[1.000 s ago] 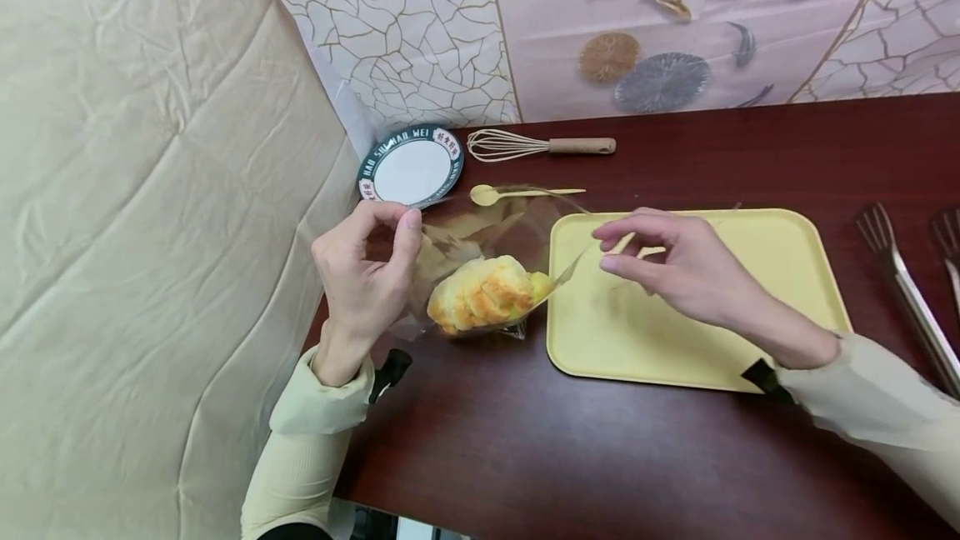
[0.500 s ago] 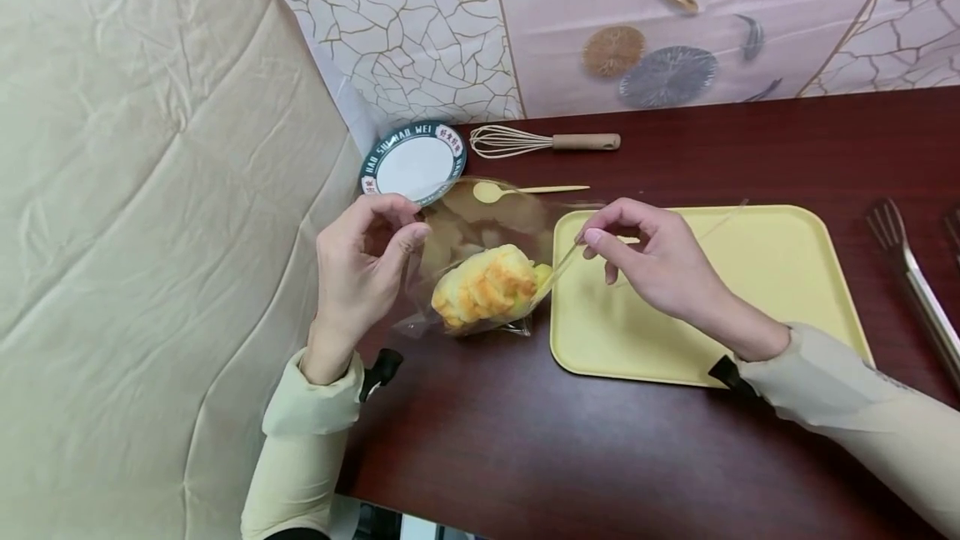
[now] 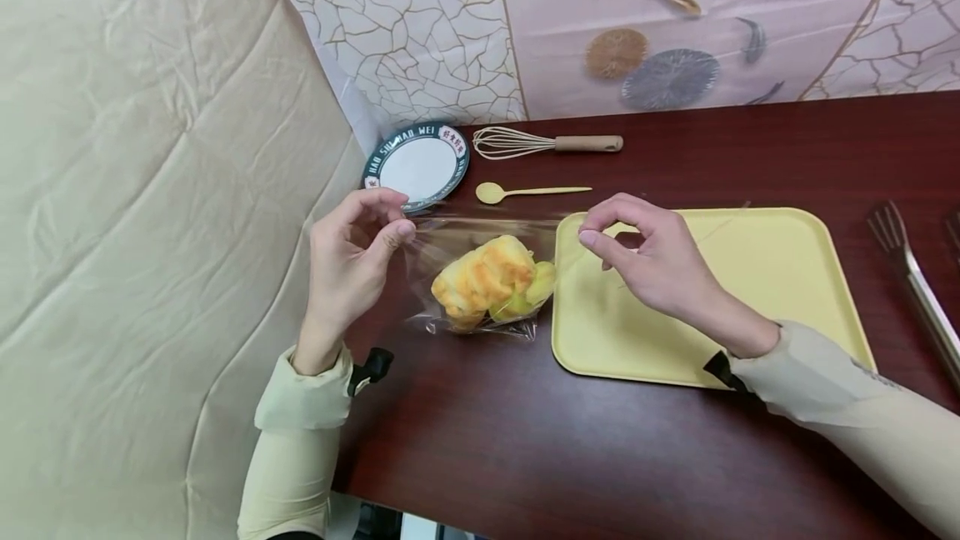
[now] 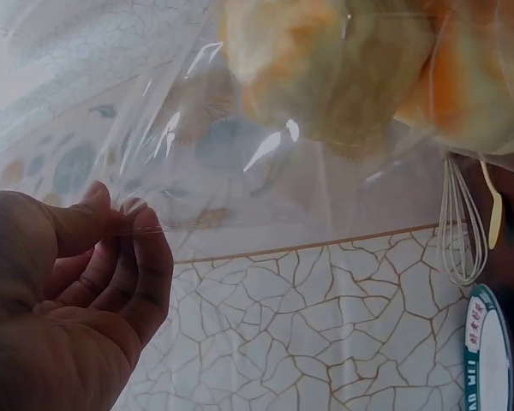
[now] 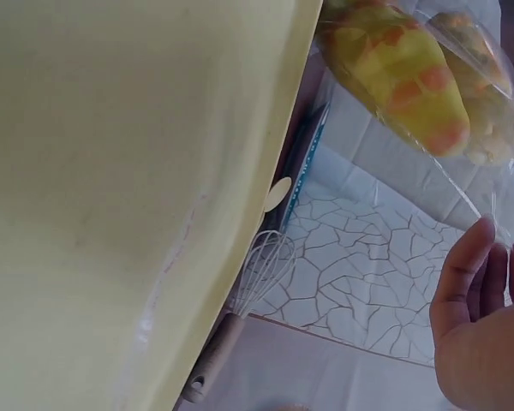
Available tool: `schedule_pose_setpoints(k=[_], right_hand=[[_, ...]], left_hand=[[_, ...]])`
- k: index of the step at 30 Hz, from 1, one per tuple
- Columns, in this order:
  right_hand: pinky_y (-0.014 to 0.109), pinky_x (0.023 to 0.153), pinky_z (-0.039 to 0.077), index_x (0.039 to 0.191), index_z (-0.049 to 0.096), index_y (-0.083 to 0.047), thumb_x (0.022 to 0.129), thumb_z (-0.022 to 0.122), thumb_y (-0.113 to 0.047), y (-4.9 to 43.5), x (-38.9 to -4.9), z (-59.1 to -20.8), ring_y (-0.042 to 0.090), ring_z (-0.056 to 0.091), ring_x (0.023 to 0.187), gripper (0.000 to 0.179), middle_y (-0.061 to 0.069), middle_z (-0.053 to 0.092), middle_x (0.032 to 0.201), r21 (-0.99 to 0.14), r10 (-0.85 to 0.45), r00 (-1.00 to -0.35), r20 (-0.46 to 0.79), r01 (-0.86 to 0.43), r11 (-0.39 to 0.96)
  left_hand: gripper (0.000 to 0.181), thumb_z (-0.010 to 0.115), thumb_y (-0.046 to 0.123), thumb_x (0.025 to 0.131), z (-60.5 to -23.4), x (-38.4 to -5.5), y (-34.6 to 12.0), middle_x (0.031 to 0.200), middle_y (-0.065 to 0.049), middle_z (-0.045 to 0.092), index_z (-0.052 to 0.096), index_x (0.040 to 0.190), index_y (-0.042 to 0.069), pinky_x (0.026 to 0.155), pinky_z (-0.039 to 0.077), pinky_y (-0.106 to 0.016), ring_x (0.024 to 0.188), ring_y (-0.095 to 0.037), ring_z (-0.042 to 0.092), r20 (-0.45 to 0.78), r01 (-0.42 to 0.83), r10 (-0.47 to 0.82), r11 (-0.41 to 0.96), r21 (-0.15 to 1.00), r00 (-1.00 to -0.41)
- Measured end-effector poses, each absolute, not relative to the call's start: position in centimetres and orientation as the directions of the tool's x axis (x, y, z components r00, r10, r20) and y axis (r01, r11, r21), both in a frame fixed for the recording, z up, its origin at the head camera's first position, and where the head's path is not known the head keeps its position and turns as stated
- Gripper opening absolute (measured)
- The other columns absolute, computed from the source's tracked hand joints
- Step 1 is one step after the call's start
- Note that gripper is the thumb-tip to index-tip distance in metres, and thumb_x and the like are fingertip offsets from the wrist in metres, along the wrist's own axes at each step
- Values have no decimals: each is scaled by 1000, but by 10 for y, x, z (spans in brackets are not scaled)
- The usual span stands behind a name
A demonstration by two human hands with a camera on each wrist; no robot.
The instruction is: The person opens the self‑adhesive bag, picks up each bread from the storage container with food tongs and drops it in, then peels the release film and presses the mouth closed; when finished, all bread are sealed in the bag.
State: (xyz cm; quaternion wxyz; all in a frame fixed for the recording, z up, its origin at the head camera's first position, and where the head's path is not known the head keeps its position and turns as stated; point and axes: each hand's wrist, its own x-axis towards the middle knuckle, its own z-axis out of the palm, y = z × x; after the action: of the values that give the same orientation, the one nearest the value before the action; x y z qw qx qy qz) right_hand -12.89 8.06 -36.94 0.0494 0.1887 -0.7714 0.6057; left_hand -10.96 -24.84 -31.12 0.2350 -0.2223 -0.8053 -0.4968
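Note:
A clear plastic bag (image 3: 457, 229) is stretched between my two hands in the head view. Inside lies a golden-brown bread roll (image 3: 483, 273), with yellow pieces (image 3: 528, 290) at its right end. My left hand (image 3: 348, 261) pinches the bag's upper left corner between thumb and fingertips; the left wrist view shows the film (image 4: 265, 163) running from that pinch. At the upper right corner, my right hand (image 3: 645, 248) pinches the film over the yellow tray (image 3: 712, 348). A yellow item with orange patches (image 5: 403, 81) shows through the film in the right wrist view.
Behind the bag lie a yellow spoon (image 3: 491, 192) and a whisk (image 3: 555, 142). A green-rimmed plate (image 3: 420, 165) stands at the back left, beside a padded beige cover (image 3: 150, 232). Metal utensils, one a slotted turner (image 3: 911, 273), lie at the far right.
The bag's mouth, wide and rounded before, is now drawn into a straight edge between my hands. My right hand has moved slightly left and closed its pinch. More yellow pieces show.

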Motion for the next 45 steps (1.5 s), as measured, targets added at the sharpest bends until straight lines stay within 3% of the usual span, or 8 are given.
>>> schedule_pose_setpoints(k=[9, 21, 26, 29, 33, 37, 45], right_hand=[[13, 67, 52, 100, 81, -2, 92, 78, 8, 76, -134, -371, 2, 63, 65, 13, -26, 71, 91, -792, -191, -815, 547, -578, 197], [11, 63, 48, 97, 83, 1, 85, 80, 17, 79, -140, -373, -4, 61, 67, 21, -20, 73, 88, -715, -133, -728, 672, -685, 138], [10, 73, 51, 93, 83, 3, 83, 78, 19, 80, -145, -381, -6, 65, 76, 20, 3, 77, 81, -614, -119, -621, 775, -784, 90], [10, 80, 53, 90, 83, 3, 94, 76, 3, 79, -147, -386, -7, 69, 85, 8, 16, 76, 80, -547, -103, -549, 830, -836, 47], [8, 84, 51, 88, 84, 1, 106, 71, -19, 78, -151, -390, 7, 72, 81, 30, 17, 75, 80, -405, -109, -411, 905, -912, 68], [10, 92, 51, 91, 85, -4, 108, 67, -13, 78, -154, -392, 25, 68, 74, 26, 15, 75, 82, -259, -138, -275, 951, -958, 125], [13, 96, 52, 91, 85, -5, 107, 66, -10, 80, -155, -388, 28, 66, 73, 25, 15, 72, 81, -179, -181, -196, 964, -978, 106]], left_hand=[[23, 78, -15, 87, -313, -116, -258, 94, 19, 68, 71, 108, -15, 67, 48, -15, 79, -3, 61, 591, 587, 132, 408, 699, -796], [12, 74, -20, 88, -318, -126, -265, 90, 20, 71, 70, 99, -17, 70, 55, -17, 73, -5, 65, 529, 533, 112, 332, 778, -842], [7, 76, -15, 91, -322, -131, -271, 91, 12, 74, 74, 96, -10, 66, 55, -19, 71, -9, 69, 538, 566, 176, 271, 778, -824], [7, 73, -18, 91, -324, -134, -274, 93, 10, 74, 74, 93, -11, 63, 56, -20, 72, -8, 72, 555, 595, 217, 230, 770, -803], [7, 70, -22, 90, -326, -137, -278, 92, 6, 74, 71, 89, -15, 64, 57, -20, 75, -7, 72, 573, 618, 244, 197, 761, -783], [14, 67, -22, 90, -327, -140, -280, 91, 2, 74, 72, 83, -10, 65, 57, -21, 82, -11, 70, 590, 639, 265, 171, 750, -763], [27, 64, -27, 86, -325, -142, -282, 91, 7, 73, 74, 73, -6, 75, 58, -24, 84, -14, 70, 642, 700, 302, 153, 698, -705]])
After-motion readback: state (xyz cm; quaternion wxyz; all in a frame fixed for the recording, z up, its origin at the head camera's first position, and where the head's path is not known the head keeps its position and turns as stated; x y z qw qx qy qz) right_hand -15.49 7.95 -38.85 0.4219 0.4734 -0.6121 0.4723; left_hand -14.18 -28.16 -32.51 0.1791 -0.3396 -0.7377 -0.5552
